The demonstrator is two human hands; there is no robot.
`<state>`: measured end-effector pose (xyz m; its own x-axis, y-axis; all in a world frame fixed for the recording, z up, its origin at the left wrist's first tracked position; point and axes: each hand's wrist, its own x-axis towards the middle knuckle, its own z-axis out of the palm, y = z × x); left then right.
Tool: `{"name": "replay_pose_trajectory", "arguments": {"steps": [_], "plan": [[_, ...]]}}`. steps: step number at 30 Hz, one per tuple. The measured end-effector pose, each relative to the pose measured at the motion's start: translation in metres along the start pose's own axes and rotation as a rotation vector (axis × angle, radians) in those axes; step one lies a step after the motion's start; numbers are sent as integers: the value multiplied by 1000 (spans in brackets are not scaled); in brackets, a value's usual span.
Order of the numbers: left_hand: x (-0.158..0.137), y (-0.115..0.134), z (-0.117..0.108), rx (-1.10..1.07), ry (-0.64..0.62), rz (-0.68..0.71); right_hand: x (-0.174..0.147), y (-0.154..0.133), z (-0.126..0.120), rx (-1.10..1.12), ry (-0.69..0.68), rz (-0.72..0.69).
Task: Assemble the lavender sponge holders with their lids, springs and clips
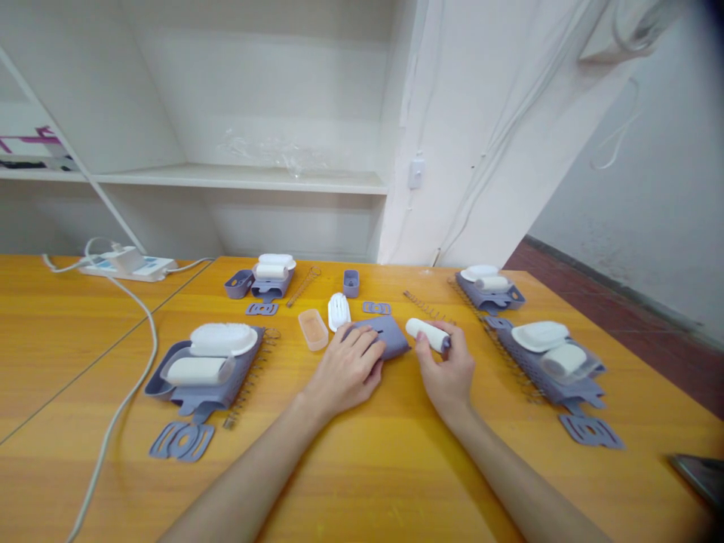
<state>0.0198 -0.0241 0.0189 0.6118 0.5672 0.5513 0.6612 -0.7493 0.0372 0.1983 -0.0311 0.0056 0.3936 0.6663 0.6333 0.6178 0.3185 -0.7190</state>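
My right hand (pixel 449 369) is closed around a white cylinder (pixel 428 333) with a purple-grey end; the cylinder's white end points left and away from me. Over the left part of a flat purple-grey plastic holder (pixel 388 337) lies my left hand (pixel 351 369), fingers across its top and thumb along its near edge. The holder has a slot in its upper face and rests on the table. Just beyond my left hand are a white oval ribbed piece (pixel 338 311) and a translucent shallow box (pixel 313 329). A thin purple-grey cut-out plate (pixel 376 308) lies behind the holder.
Grouped purple-grey and white parts stand left (pixel 212 369), back left (pixel 273 275), right (pixel 557 358) and back right (pixel 491 288). Coiled wires (pixel 254 377) lie between them. A small purple-grey cup (pixel 351 283) stands behind. A power strip (pixel 130 264) trails a white cable (pixel 133 392) down the left.
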Motion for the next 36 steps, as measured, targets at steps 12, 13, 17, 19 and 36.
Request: {"name": "replay_pose_trajectory", "arguments": {"steps": [12,13,17,19,36], "plan": [[-2,-5,8,110,114,-107,15,13,0,-47,-49,198],[-2,-6,8,112,115,-98,18,15,-2,-65,-46,197],[-2,-7,6,110,103,-78,30,31,-2,-1,39,286],[-1,-7,6,109,81,-83,32,38,1,119,47,376],[-1,-9,10,-12,75,-54,16,19,8,257,-364,417]]}}
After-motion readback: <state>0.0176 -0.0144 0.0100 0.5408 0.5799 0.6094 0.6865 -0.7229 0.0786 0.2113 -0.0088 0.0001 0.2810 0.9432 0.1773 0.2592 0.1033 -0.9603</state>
